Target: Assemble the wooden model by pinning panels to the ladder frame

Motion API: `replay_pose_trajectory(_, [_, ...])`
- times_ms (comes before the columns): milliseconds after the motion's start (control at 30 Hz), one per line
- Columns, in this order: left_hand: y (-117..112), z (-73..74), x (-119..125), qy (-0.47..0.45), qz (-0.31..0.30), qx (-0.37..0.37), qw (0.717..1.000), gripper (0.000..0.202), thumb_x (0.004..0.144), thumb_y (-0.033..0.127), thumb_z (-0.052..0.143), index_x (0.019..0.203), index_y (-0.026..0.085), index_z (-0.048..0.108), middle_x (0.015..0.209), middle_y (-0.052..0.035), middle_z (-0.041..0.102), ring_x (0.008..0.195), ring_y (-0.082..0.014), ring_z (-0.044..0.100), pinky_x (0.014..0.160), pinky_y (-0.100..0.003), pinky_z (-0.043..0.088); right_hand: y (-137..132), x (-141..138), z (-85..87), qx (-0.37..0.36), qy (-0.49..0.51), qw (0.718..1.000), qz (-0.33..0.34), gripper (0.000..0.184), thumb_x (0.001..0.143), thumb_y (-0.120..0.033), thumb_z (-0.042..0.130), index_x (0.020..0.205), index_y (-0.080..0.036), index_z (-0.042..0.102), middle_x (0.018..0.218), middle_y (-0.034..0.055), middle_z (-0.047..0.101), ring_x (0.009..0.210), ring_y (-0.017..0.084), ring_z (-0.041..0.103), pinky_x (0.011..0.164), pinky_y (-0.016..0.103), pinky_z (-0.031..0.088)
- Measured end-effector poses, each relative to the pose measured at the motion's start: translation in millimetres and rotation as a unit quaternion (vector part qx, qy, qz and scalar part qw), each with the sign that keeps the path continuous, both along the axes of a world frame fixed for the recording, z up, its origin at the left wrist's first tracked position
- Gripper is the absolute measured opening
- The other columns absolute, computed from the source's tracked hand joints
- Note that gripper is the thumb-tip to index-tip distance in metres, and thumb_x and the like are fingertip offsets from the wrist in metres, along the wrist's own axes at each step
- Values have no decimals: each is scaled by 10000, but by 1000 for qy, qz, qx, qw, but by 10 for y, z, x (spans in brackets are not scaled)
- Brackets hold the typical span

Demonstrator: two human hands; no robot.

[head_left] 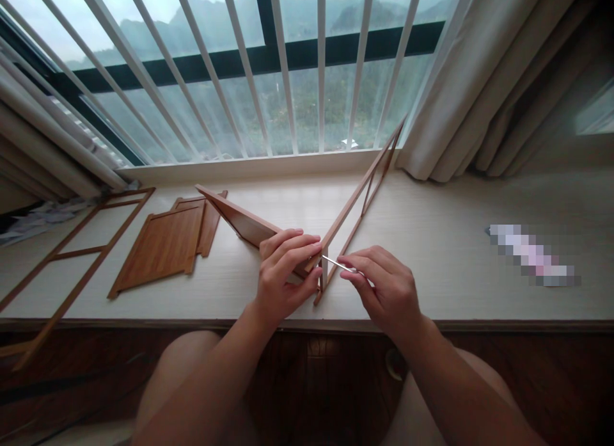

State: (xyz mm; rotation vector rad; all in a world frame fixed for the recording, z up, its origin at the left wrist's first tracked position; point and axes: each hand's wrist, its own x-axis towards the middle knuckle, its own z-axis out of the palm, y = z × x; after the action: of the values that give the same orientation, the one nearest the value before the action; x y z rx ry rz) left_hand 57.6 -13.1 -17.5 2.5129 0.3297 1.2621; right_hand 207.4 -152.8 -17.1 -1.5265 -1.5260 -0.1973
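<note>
My left hand (288, 273) is closed around the near end of a wooden panel (244, 219), where it meets a slim wooden frame (357, 199). The panel slants off to the back left, while the frame stands on its edge and runs to the back right, so the two form a V. Between the fingertips of my right hand (384, 286) is a thin metal rod, which looks like a hex key (338, 263). Its tip touches the wood at the corner beside my left fingers; the exact contact spot is too small to make out.
Two flat wooden panels (160, 244) lie overlapped on the pale window ledge (441, 241) to the left. Beyond them a ladder-like wooden frame (103, 251) reaches over the front edge. A blurred-out item (530, 254) lies at the right. Curtains (460, 94) and window bars (321, 68) border the back.
</note>
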Motion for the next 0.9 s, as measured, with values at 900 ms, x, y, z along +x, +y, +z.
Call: replay_pose_trajectory(900, [21, -5, 15, -15, 0, 4, 1000, 363, 729, 228, 656, 1088, 250, 611, 1143, -9, 667, 1200, -145, 534, 1092, -371, 444, 7, -217, -75, -53, 248, 966, 51, 244, 901, -198, 498, 691, -134, 606, 658, -2, 536, 637, 40, 483, 634, 202, 370])
